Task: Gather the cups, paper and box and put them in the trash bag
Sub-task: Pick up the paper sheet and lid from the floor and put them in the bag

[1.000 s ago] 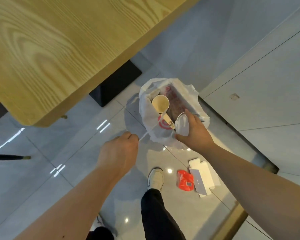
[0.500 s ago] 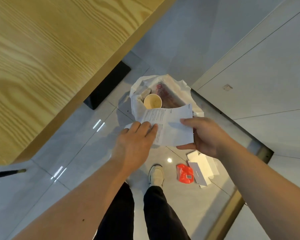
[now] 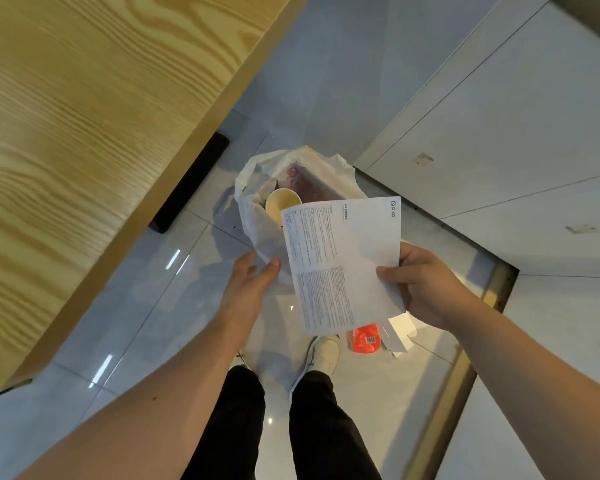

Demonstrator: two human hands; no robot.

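A white printed paper sheet (image 3: 340, 258) is held flat above the floor, pinched at its right edge by my right hand (image 3: 426, 285). My left hand (image 3: 250, 282) hovers open just left of the sheet, fingers apart, holding nothing. Behind the sheet, a white plastic trash bag (image 3: 253, 216) sits open on the floor with a paper cup (image 3: 280, 204) and reddish waste inside. The paper hides the bag's near side. A white box (image 3: 397, 332) and an orange packet (image 3: 366, 339) lie on the floor under my right wrist.
A wooden table (image 3: 84, 133) fills the left, with its black base (image 3: 191, 181) near the bag. White cabinet panels (image 3: 499, 140) stand on the right. My two legs and white shoes (image 3: 323, 355) are below the hands on the glossy tile floor.
A second ago my right hand was at the bag. Since then the paper came up between both hands; now my left hand has let go and only the right holds it.
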